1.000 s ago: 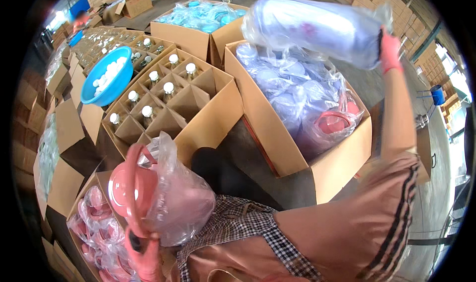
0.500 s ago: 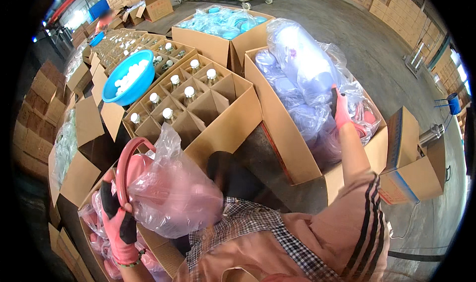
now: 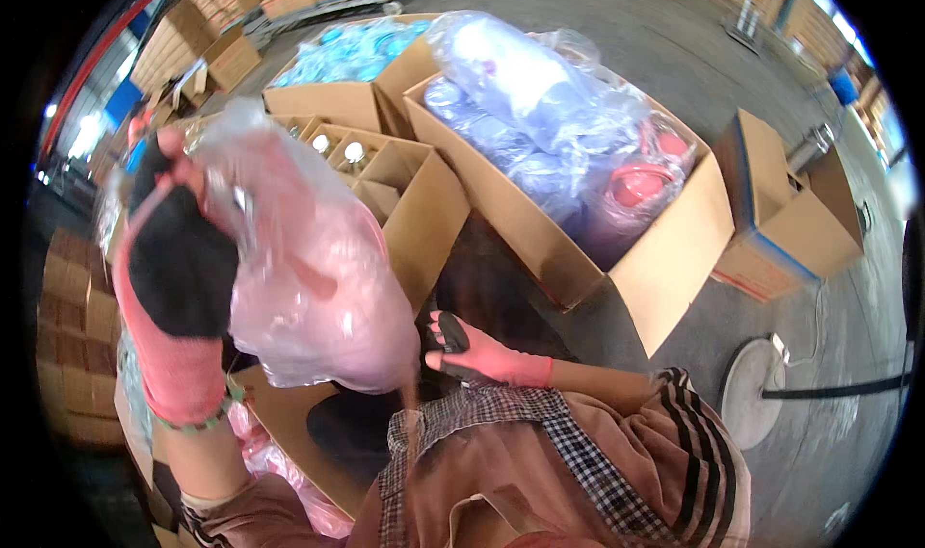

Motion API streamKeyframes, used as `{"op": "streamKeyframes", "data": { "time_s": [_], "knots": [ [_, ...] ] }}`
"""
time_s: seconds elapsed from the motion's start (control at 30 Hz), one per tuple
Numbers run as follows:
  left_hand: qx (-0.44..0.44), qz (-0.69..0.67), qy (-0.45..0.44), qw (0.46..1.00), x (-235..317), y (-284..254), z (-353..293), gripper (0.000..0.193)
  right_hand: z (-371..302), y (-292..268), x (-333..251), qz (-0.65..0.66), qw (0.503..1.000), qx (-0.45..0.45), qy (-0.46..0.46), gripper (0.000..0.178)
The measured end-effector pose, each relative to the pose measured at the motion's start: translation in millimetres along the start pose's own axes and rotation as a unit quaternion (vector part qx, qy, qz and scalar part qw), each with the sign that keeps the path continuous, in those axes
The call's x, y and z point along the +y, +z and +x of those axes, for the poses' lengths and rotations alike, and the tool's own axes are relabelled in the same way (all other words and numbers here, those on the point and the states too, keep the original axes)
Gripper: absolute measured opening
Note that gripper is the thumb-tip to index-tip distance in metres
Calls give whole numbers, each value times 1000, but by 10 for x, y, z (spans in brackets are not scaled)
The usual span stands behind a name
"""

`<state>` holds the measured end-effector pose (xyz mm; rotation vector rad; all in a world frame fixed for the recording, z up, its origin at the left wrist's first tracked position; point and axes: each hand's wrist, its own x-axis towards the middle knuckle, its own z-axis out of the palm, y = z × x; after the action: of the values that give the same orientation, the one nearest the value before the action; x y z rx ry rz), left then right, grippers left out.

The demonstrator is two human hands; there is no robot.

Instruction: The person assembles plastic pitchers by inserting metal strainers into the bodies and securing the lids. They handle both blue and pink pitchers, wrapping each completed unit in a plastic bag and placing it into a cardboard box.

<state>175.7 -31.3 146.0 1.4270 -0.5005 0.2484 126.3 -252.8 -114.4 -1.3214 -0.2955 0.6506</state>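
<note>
My left hand, in a pink glove with a black palm, is raised at the left and closed on a clear plastic bag with pink plasticware inside. The bag hangs in front of me and hides part of the carton of bottles behind it. White-capped bottles stand in that carton's cardboard compartments. Low in front of my apron, my right hand has its fingers half bent and apart from the thumb, with nothing seen in it. It is just right of the bag's lower end.
An open carton to the right holds bagged purplish pieces and pink round pieces. Behind stands a carton of blue pieces. Another carton is at far right, near a round stand base. Bagged pink pieces lie lower left.
My left hand has lifted the bag upward and nearer. My right hand has left the purplish bags and come back to my lap. The view has shifted.
</note>
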Motion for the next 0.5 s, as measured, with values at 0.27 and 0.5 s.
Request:
{"op": "streamKeyframes", "data": {
  "time_s": [0.27,0.5],
  "knots": [
    [-191,-73,212,956,7,1178,1442,23,-130,-600,48,459,871,167,47,39],
    [-142,-386,66,909,-192,2230,1643,22,-368,-1979,-337,351,818,380,-249,40]
  ]
}}
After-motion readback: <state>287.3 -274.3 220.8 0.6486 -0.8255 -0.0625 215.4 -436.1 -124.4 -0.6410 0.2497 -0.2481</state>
